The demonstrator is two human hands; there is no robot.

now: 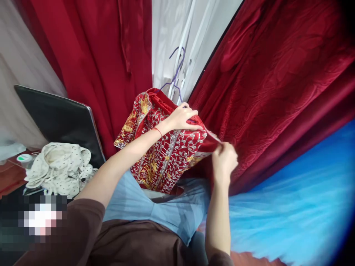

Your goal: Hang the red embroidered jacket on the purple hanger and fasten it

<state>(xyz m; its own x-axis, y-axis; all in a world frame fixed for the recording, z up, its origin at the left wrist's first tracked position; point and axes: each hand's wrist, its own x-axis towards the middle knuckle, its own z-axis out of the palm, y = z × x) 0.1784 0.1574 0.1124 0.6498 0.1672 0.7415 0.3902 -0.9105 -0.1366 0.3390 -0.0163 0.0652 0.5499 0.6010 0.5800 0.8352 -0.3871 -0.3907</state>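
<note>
A red jacket (163, 151) with gold and silver embroidery hangs on a purple wire hanger (177, 70) in front of me. My left hand (183, 117) rests on the garment's shoulder, fingers curled over the fabric near the hanger. A thin red string circles that wrist. My right hand (224, 159) pinches the edge of the jacket's other shoulder, fingers closed on the cloth. Pale blue sheer fabric (155, 207) lies over my lap below the jacket.
Dark red garments (266, 92) hang to the right and more red cloth (94, 59) to the left. A black chair back (55, 114) holds a cream dotted garment (61, 166). Bright blue tulle (291, 207) fills the lower right. White clothing (172, 33) hangs behind.
</note>
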